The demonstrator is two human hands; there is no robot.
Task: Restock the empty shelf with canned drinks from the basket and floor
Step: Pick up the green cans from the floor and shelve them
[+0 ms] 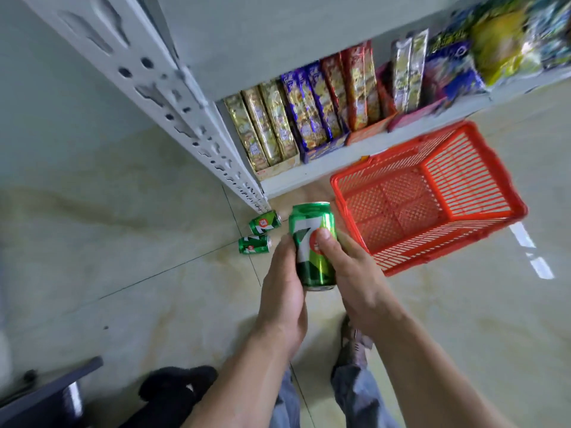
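Note:
A green soda can (312, 242) is held upright in front of me, between both hands. My left hand (282, 285) grips its left side and my right hand (349, 273) grips its right side, thumb pressed on the label. Two more green cans lie on their sides on the floor by the shelf post, one (264, 223) farther and one (254, 244) nearer. The red plastic basket (432, 199) stands on the floor to the right, and I see no cans inside it. A bare grey shelf board (262, 35) spans the top of the view.
A white perforated shelf post (173, 97) runs diagonally down to the floor. The lower shelf (324, 171) holds rows of snack boxes (293, 118); bagged snacks (494, 47) sit at upper right. My feet and jeans (352, 366) are below. A dark object (173, 390) lies bottom left.

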